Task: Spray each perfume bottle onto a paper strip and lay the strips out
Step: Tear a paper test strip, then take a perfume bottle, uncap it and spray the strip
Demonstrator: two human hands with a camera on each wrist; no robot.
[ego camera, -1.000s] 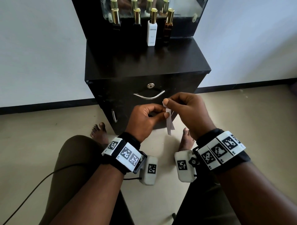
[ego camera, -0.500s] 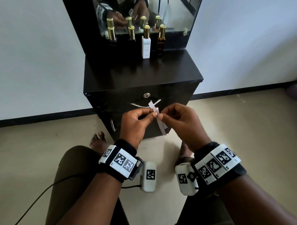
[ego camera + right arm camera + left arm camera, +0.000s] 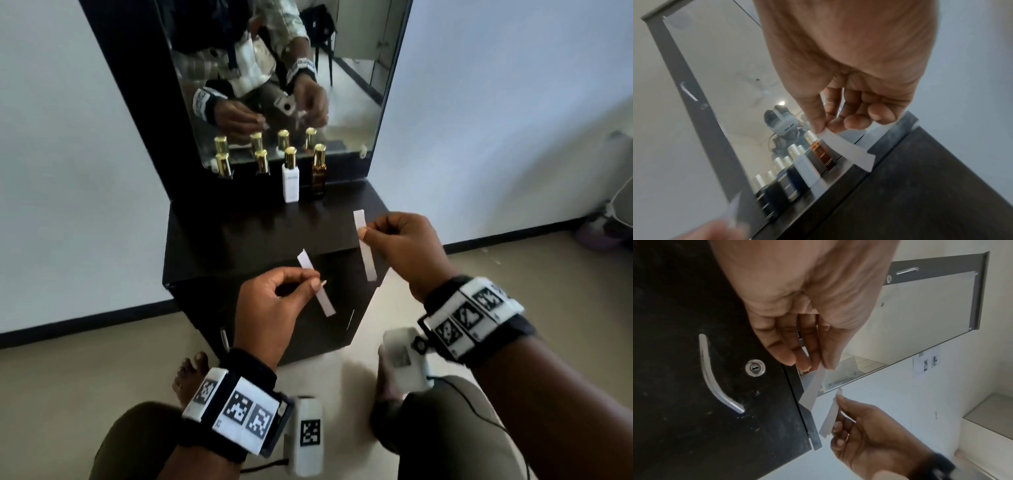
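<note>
Several gold-capped perfume bottles stand in a row at the back of the black cabinet top (image 3: 239, 236), under the mirror: two dark ones (image 3: 224, 168), a white one (image 3: 290, 178) and an amber one (image 3: 318, 174). My left hand (image 3: 317, 282) pinches a white paper strip (image 3: 317, 287) in front of the cabinet's near edge. My right hand (image 3: 364, 234) pinches a second white strip (image 3: 364, 245) over the cabinet's right front corner. The strips are apart. The left wrist view shows both strips (image 3: 813, 386) (image 3: 830, 415); the right wrist view shows the right strip (image 3: 849, 151) near the bottles (image 3: 807, 168).
A mirror (image 3: 281, 75) in a dark frame rises behind the bottles and reflects my hands. The cabinet front has a chrome handle (image 3: 715, 378) and a lock (image 3: 754, 368). My knees and a bare foot (image 3: 191, 373) are on the beige floor below.
Both hands held the strips together low before the drawer; now they have risen and separated, each holding one strip, the right one carried up over the cabinet's right corner.
</note>
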